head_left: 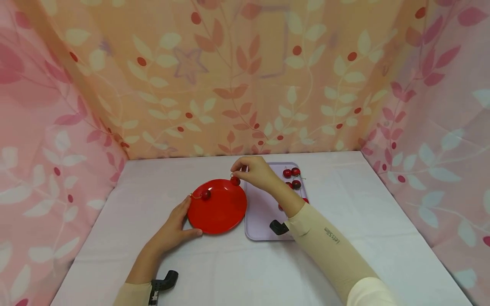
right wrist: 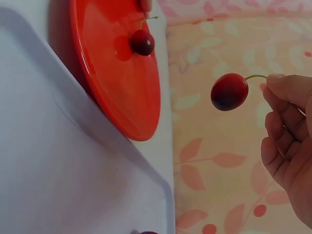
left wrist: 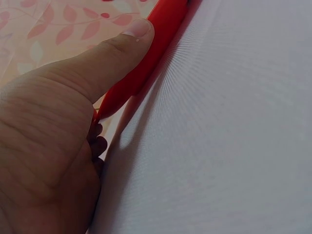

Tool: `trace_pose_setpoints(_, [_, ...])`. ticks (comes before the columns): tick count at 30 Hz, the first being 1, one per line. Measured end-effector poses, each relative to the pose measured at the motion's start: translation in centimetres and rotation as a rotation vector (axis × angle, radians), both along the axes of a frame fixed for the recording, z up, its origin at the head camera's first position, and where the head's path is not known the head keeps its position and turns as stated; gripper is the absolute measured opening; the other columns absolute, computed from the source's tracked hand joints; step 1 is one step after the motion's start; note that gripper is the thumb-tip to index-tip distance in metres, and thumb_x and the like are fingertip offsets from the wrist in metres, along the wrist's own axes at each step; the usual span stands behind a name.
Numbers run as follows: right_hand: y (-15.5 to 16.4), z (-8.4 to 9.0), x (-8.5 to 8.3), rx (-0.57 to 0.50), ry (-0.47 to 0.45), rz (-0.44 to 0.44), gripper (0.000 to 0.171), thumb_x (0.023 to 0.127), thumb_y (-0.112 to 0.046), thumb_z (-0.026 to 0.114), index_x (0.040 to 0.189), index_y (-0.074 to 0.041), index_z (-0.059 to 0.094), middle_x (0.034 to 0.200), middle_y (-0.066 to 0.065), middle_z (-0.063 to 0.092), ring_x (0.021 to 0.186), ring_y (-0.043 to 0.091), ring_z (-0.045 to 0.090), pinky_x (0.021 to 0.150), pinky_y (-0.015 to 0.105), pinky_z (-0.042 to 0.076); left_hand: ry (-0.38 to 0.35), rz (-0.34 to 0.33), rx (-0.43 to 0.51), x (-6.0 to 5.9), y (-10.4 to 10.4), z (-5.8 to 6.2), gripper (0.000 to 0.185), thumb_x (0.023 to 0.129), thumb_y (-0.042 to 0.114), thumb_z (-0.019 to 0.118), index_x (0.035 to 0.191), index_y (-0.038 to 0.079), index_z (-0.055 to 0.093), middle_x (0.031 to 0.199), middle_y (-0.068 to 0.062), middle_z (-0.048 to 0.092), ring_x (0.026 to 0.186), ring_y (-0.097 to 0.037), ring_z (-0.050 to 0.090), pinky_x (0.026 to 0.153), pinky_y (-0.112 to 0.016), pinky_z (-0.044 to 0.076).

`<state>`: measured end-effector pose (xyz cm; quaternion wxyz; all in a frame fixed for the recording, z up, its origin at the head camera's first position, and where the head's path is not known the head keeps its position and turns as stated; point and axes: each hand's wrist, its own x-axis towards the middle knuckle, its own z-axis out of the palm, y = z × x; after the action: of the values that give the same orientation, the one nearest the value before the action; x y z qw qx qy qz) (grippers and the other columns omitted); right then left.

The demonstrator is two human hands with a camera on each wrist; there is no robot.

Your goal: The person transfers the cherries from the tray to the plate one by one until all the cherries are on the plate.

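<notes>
A person sits at a bench (head_left: 344,255) covered in white cloth, walled in by pink and orange curtains (head_left: 237,76) printed with leaves. Near the middle of the head view lies a round red plate (head_left: 218,210), and just to its right, touching or nearly touching it, a pale lilac rectangular tray (head_left: 260,212). The right hand (head_left: 254,172), reaching in from the lower right in a cream sleeve (head_left: 329,250), hovers over the plate's upper right rim; its grip is closed in a pinch on the thin stem of a red cherry (head_left: 235,181), which hangs below the fingertips just above the plate's edge. In the right wrist view the same cherry (right wrist: 229,91) dangles in the air from the pinched stem at the right of the frame, clear of the plate (right wrist: 117,73). A second cherry (head_left: 206,194) with its stem lies on the plate near the left rim. The left hand (head_left: 174,227) rests on the bench at the plate's lower left edge, its grip relaxed and open, fingers straight along the rim; the left wrist view shows the thumb (left wrist: 112,53) lying against the red rim (left wrist: 146,58). More cherries (head_left: 292,177) sit in the upper right part of the tray, some partly hidden behind the right forearm.
</notes>
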<state>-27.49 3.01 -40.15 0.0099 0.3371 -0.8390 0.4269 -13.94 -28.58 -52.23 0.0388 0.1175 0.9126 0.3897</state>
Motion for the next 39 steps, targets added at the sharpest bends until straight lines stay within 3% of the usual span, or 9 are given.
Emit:
trace_pose_setpoints(7, [-2.0,-2.5,-2.2,0.023,-0.052,-0.021,0.005,0.092,-0.013,0.077,0.097,-0.015,0.078,0.083,-0.008,0.074,0.082,0.015,0.061,0.068,0.027,0.052,-0.007,-0.008,-0.018,-0.4,0.3,-0.1,0.122,0.077,0.055,0.085,0.166,0.016,0.011,0.173,-0.006,0.012,0.157,-0.038,0.013,0.121,-0.064,0.026])
trace_pose_setpoints(16, [-4.4,-4.5,-3.1,0.044,-0.180,0.002,0.008,0.092,-0.016,0.077,0.100,-0.014,0.077,0.086,-0.004,0.075,0.081,0.013,0.068,0.073,0.025,0.058,-0.003,-0.007,-0.033,-0.4,0.3,0.1,0.122,0.078,0.054,0.085,0.166,0.016,0.009,0.173,-0.006,0.011,0.157,-0.038,0.012,0.121,-0.065,0.024])
trace_pose_setpoints(32, [-7.8,-6.7,-3.4,0.063,-0.219,-0.007,0.007,0.092,-0.017,0.076,0.099,-0.017,0.077,0.088,-0.005,0.074,0.078,0.013,0.066,0.072,0.022,0.058,0.002,-0.006,-0.011,-0.2,0.1,-0.2,0.122,0.078,0.056,0.083,0.166,0.015,0.010,0.173,-0.006,0.011,0.157,-0.038,0.012,0.121,-0.065,0.022])
trace_pose_setpoints(39, [-7.8,-6.3,-3.6,0.140,-0.108,-0.047,0.015,0.093,-0.019,0.075,0.106,-0.014,0.078,0.092,-0.007,0.073,0.086,0.012,0.063,0.081,0.024,0.055,0.006,0.000,-0.020,0.0,0.0,-0.1,0.122,0.078,0.056,0.084,0.166,0.012,0.011,0.173,-0.008,0.012,0.157,-0.038,0.014,0.121,-0.065,0.023])
